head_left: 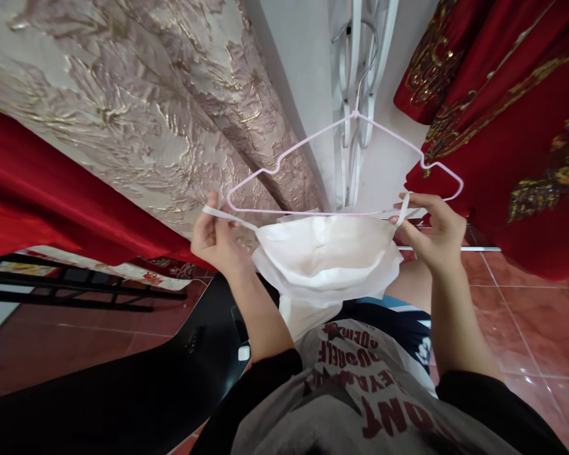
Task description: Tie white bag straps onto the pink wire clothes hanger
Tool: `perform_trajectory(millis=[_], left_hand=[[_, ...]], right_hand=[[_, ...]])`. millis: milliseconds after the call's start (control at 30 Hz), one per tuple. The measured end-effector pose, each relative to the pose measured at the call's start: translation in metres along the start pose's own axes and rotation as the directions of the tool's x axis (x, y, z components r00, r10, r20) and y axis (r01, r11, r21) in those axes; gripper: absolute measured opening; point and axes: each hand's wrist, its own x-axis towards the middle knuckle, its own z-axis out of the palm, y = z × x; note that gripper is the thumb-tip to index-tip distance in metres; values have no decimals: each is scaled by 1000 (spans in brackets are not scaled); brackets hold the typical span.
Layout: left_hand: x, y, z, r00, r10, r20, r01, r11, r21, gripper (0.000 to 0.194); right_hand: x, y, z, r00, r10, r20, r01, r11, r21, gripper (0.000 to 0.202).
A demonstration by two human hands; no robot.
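A pale pink clothes hanger (360, 213) hangs in front of me, its metal hook caught on a grey metal rack (355, 63). Below its bottom bar, a thin white layered garment with shoulder straps (327, 249) is spread wide between my hands. My left hand (218, 237) pinches one strap near the hanger's left corner, its fingers curled around the band. On the other side, my right hand (436, 230) grips the opposite strap between thumb and fingers, beside the hanger's right end. The garment's lower part drops toward my lap and is partly hidden.
A shiny floral curtain (189, 95) and red cloth (61, 183) hang at left; red gold-trimmed fabric (502, 158) hangs at right. A black bench (123, 385) carries a small white case (243, 352). Reddish tiles (512, 309) cover the floor.
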Motion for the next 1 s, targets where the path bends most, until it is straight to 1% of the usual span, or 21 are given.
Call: perform_trajectory(millis=[67,133,167,233,300,333,433,500,533,567,600,633,700,733,767,800,833,867,933,967,1000], left_hand=[[17,6,3,994,41,97,-43,999,14,11],[31,12,10,964,36,265,-54,997,57,14],[37,15,14,930,29,366,-65,994,87,16],[46,18,25,827,30,561,-127,983,135,16],[54,18,36,712,45,701,-226,959,169,16],[56,17,42,670,49,741,-272,945,184,16],[61,13,58,586,32,810,-352,910,219,13],[61,9,65,557,-17,830,-338,909,246,7],[60,8,67,556,-51,830,-314,911,266,4],[60,6,69,567,-86,819,-279,915,290,5],[58,4,69,595,-116,796,-236,921,310,7],[56,2,68,637,-132,759,-188,929,319,10],[50,-5,63,756,-137,640,-75,953,293,12],[45,-9,59,822,-141,551,-6,966,257,10],[38,-13,56,875,-162,455,74,976,206,8],[30,-18,52,909,-201,365,158,977,145,8],[21,-23,49,923,-264,280,253,965,74,11],[11,-28,46,905,-349,244,359,933,3,18],[-7,-35,42,842,-471,262,507,857,-89,30],[-15,-38,42,820,-496,286,543,832,-115,35],[-20,-39,42,813,-497,303,553,823,-133,38]], right_hand=[[1,2,-1,1000,8,4,-8,1000,1,38],[1,2,0,1000,4,14,-4,1000,6,38],[0,2,1,1000,-2,18,2,1000,7,38],[-2,0,3,1000,-17,21,17,1000,6,36],[-4,-1,4,999,-29,19,29,1000,4,35],[-5,-1,5,999,-32,19,32,999,0,34],[-6,-2,4,998,-40,41,41,999,-15,33],[-6,-2,4,997,-47,66,48,999,-21,34],[-6,-2,4,996,-46,71,48,999,-25,34],[-6,-1,4,997,-43,71,45,999,-29,35],[-6,-1,3,997,-38,68,41,999,-34,36],[-6,-1,3,997,-30,65,33,999,-40,36],[-7,0,2,998,-19,59,22,998,-51,36],[-7,0,2,998,-17,58,20,998,-53,36],[-7,0,2,998,-17,57,20,999,-51,36],[-7,0,2,998,-16,58,19,999,-42,37],[-8,0,3,998,-13,63,15,1000,-26,38],[-8,0,3,997,-5,71,5,1000,-5,39],[-8,-2,4,995,29,91,-34,998,50,42],[-8,-3,4,994,50,95,-59,995,85,43],[-9,-4,5,994,73,87,-84,988,130,44]])
